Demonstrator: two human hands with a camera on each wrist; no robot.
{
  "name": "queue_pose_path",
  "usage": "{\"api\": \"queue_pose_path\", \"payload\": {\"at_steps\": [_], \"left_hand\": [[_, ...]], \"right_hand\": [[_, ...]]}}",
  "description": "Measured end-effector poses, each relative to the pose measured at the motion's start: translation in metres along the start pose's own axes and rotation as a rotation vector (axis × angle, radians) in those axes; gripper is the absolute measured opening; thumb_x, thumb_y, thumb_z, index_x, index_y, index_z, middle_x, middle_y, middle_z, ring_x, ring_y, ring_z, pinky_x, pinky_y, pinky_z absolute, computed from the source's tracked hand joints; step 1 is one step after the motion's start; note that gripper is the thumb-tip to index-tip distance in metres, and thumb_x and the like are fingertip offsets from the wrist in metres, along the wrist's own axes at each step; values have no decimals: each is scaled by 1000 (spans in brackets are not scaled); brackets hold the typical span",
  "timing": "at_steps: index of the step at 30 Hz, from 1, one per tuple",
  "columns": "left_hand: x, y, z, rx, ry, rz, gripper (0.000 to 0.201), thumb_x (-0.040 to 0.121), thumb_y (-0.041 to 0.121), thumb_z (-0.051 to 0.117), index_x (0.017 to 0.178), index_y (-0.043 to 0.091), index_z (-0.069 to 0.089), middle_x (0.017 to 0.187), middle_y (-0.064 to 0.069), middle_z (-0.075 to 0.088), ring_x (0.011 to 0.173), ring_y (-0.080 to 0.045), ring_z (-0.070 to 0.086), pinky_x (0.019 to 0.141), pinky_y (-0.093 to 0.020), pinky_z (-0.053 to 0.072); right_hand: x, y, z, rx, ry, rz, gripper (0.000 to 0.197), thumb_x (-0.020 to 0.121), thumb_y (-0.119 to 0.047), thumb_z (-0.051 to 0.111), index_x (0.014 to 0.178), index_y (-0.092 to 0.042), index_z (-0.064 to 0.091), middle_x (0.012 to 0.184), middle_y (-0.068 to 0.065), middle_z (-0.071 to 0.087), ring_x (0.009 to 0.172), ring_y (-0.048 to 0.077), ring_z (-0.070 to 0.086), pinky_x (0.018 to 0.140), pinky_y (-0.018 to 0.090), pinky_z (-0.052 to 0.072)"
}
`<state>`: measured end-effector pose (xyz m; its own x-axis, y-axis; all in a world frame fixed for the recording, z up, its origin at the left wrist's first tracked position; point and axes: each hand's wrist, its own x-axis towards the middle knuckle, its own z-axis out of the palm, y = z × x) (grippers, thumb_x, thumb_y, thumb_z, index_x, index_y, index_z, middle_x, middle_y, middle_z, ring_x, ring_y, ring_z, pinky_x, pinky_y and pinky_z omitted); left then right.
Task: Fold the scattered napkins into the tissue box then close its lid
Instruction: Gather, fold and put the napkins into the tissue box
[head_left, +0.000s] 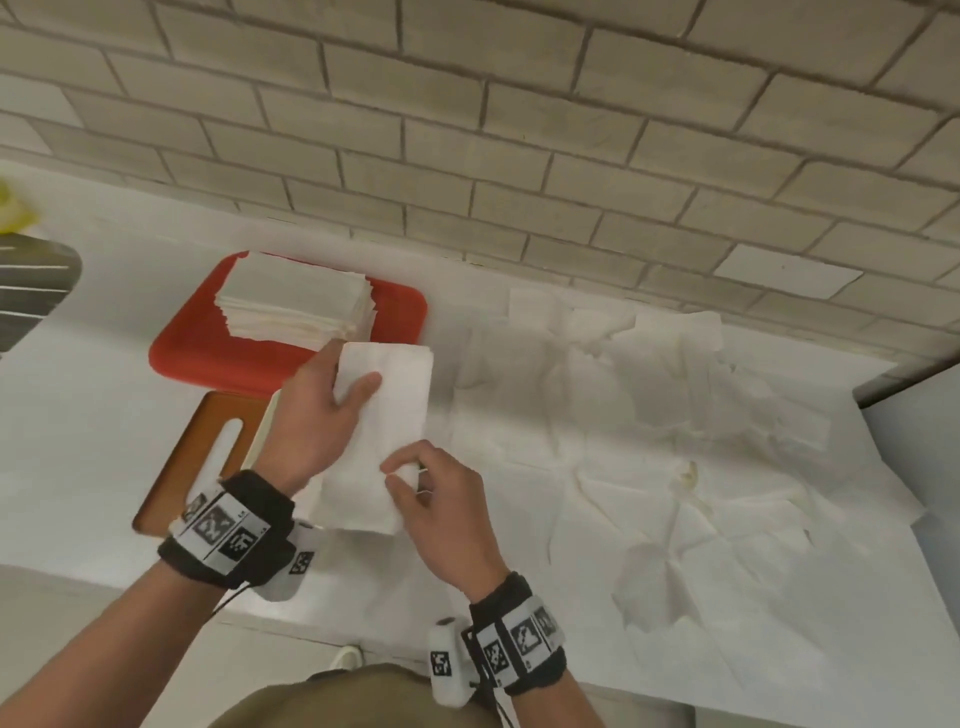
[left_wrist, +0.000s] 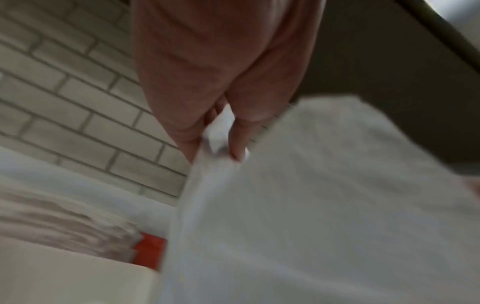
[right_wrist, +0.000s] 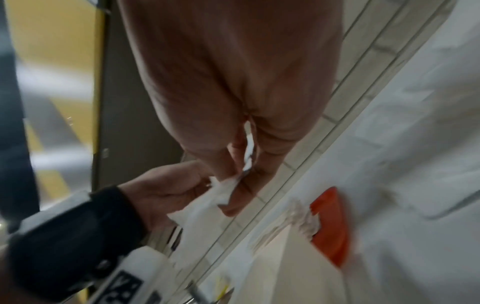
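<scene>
A folded white napkin (head_left: 382, 441) hangs just above the counter in both my hands. My left hand (head_left: 353, 387) grips its far left edge, thumb on top and fingers underneath. The same grip shows blurred in the left wrist view, where my left hand (left_wrist: 218, 133) holds the napkin (left_wrist: 311, 205). My right hand (head_left: 402, 475) pinches the near right corner, and the right wrist view shows that hand (right_wrist: 246, 164) pinching a paper edge (right_wrist: 248, 144). A stack of folded napkins (head_left: 293, 301) sits on a red tray (head_left: 192, 358). Several unfolded napkins (head_left: 649, 415) lie scattered to the right.
A brown wooden lid with a long slot (head_left: 208, 452) lies left of my left wrist, next to a cream box edge (head_left: 262, 431). The tiled wall (head_left: 519, 130) runs close behind the counter. A grey appliance edge (head_left: 909, 395) borders the right side.
</scene>
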<state>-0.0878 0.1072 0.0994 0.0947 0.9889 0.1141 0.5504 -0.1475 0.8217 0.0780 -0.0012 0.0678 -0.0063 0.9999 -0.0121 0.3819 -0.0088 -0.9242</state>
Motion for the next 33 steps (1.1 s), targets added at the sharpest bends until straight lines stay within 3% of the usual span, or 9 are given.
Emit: {"api": "queue_pose_path", "payload": {"at_steps": [2,4,8,10,15,20,24,30,33], "left_hand": [[8,-23,-32,169,-35,-24,29,100,24,74,126,15,65,114,-3,73,98,-24,68,78,-37,53],[13,-46,-54,260,-77,-57,32,96,16,79,125,17,64,115,-4,73,102,-30,69,82,-39,53],[10,-84,-72,428,-177,5,56,87,0,83,131,21,56,123,-9,68,106,-31,68,89,-43,55],[6,-96,-66,529,-326,57,58,85,3,84,131,25,57,123,-9,66,102,-27,66,89,-44,57],[-11,-106,-31,797,-864,-7,83,94,23,79,163,29,33,158,-8,43,138,-28,56,118,-41,44],[-21,-111,-7,993,-926,-31,132,71,58,92,169,26,10,170,-15,14,148,-41,41,119,-49,42],[-17,-84,-13,1013,-880,-13,110,82,53,87,167,23,23,168,-12,28,147,-32,46,120,-44,41],[-38,10,11,806,-528,318,61,91,52,77,140,21,60,118,-5,71,106,-31,73,83,-44,57],[-75,57,80,566,-556,515,49,90,61,72,125,28,62,113,2,71,99,-24,73,82,-43,61]], "right_hand": [[7,-14,30,-44,-77,69,15,103,-13,69,116,-22,71,73,-14,54,57,5,53,61,10,40],[19,-22,63,-113,-139,129,21,105,-15,66,126,-18,66,96,-5,63,73,2,63,74,15,53],[39,-32,121,-283,-318,343,35,105,-5,61,139,-1,53,139,24,54,120,43,62,104,48,56],[41,-40,135,-351,-356,359,35,103,2,60,138,6,54,139,28,53,127,46,57,107,49,49],[29,-50,127,-368,-329,376,48,103,-4,64,148,5,50,137,31,56,124,48,60,106,54,52],[-18,-14,38,-211,72,306,26,105,-25,64,130,-22,66,107,7,79,102,22,74,96,38,61],[-72,49,-70,-267,414,346,11,103,-24,70,113,-24,73,95,-8,80,80,3,74,85,28,62],[-155,161,-227,-500,632,554,33,92,-10,76,121,-21,64,119,2,72,105,25,74,87,40,61],[-164,198,-260,-498,585,804,62,89,-41,84,134,-19,47,136,10,54,123,36,61,95,48,53]]}}
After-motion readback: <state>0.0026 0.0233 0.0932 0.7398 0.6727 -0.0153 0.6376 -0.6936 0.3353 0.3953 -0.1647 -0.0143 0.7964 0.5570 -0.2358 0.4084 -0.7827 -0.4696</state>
